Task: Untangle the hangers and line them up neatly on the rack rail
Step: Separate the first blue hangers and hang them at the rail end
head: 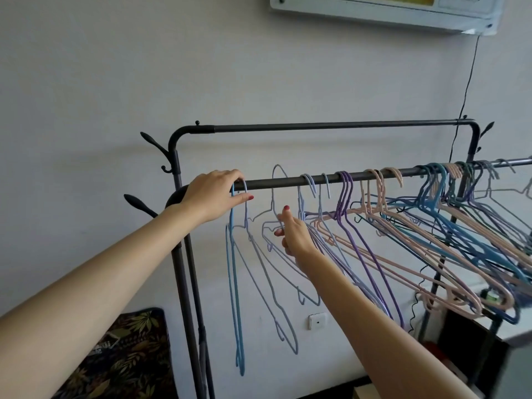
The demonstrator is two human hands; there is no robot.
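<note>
- The left hand [214, 194] sits at the left end of the rail [290, 182], fingers curled over the bar and thumb below, pinching the hook of a blue hanger [235, 283] that hangs nearly edge-on.
- Just right of it a pale hanger [269, 283] hangs from the same spot, its hook beside the left fingertips; whether the hand holds that one too cannot be told.
- The right hand [293, 234] is below the rail, thumb and fingers pinched on the neck of a lifted hanger [277, 197], whose hook stands above and behind the bar, off the rail.
- Between the two hands the rail is bare: a short open stretch.
- Right of the right hand, hooks sit on the rail in loose groups: lavender hangers [312, 182], then purple hangers [347, 191], then pink hangers [380, 182], with small gaps of bare bar between groups.
- Farther right, a dense bunch [449, 180] of blue, teal and pink hangers crowds the rail; their bodies cross and overlap, fanning down toward the right edge of view.
- A second, upper bar [331, 125] runs behind and above, bare along its length.
- The rack's left post [184, 283] stands just left of the blue hanger; side hooks jut out from it.
- A cable [467, 82] drops down the wall to the rack's far right corner.
</note>
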